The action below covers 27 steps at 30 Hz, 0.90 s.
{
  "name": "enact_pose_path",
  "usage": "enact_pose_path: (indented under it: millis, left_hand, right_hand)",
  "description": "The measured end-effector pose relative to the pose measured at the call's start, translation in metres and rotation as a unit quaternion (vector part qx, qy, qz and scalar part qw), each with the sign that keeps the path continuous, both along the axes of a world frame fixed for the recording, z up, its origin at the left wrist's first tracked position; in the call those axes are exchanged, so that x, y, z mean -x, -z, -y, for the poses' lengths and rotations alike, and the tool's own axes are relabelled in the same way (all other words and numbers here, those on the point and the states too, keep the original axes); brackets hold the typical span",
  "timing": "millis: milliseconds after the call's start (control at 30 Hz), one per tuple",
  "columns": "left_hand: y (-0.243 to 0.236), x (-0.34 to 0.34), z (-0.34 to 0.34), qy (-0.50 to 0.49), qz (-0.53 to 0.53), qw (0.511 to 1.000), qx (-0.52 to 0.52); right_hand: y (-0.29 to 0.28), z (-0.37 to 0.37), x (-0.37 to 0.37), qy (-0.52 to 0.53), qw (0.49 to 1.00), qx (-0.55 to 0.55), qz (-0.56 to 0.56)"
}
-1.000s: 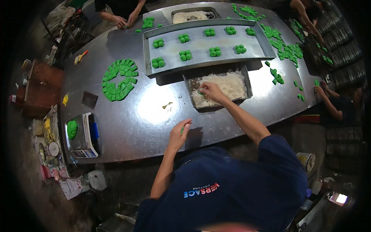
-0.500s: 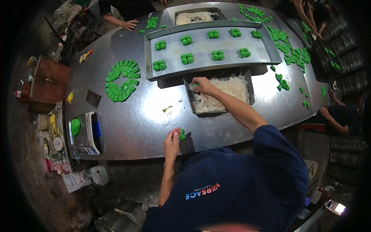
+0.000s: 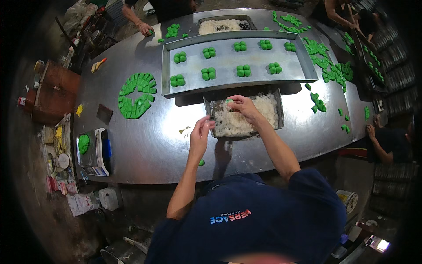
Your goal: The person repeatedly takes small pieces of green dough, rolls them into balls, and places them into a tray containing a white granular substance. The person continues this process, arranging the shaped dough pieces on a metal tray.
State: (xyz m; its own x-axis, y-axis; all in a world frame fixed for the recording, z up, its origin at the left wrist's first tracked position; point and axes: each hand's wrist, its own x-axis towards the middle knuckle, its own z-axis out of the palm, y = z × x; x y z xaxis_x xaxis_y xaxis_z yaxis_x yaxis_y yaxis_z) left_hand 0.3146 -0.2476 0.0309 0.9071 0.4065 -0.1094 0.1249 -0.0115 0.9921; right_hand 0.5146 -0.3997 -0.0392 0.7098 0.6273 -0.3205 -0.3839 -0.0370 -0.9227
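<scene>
My right hand (image 3: pixel 244 108) is pinched on a small piece of green dough (image 3: pixel 229 101), above a rectangular metal pan (image 3: pixel 281 115) of white shredded flakes (image 3: pixel 263 110). Beside that pan's left rim is my left hand (image 3: pixel 200 134), raised with its fingers bent; motion smears the fingertips, so what they hold, if anything, is unclear. A green dough ball (image 3: pixel 201 163) rests on the metal table near its front edge, partly behind my left forearm. Beyond the pan stands a long shallow tray (image 3: pixel 239 88) with two rows of green dough balls in clusters (image 3: pixel 243 70).
To the left lie a ring of cut green dough (image 3: pixel 132 110), a scraper (image 3: pixel 104 113), a brush (image 3: pixel 97 65) and a scale (image 3: pixel 94 152) bearing a dough lump. Loose green pieces (image 3: pixel 336 72) cover the right side. Co-workers' hands (image 3: pixel 144 29) work at the table's edges.
My left hand has left the dough balls near the front edge and moved up to the pan. My right hand has shifted slightly right and lower. A co-worker's hand now holds a green piece.
</scene>
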Motion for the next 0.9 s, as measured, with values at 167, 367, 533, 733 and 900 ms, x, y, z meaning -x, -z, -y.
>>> enact_pose_path:
  millis: [167,367,533,733,900]
  left_hand:
    - [0.034,-0.064,0.021,0.003,0.013,0.970,0.244]
    - [0.075,-0.098,0.041,-0.022,-0.080,0.967,0.242]
    - [0.075,-0.092,0.037,-0.035,-0.026,0.995,0.092]
    - [0.035,-0.094,0.026,-0.011,-0.089,0.991,0.095]
    - [0.035,-0.092,0.027,0.092,-0.107,0.986,0.084]
  right_hand:
    - [-0.036,0.004,0.031,-0.081,0.960,-0.195,-0.183]
    - [0.020,0.002,0.032,0.065,0.991,0.027,0.115]
    - [0.005,0.006,0.036,0.056,0.966,0.073,0.241]
    - [-0.024,0.017,0.050,0.021,0.872,0.071,0.484]
    - [-0.017,0.021,0.038,-0.016,0.880,0.147,0.452]
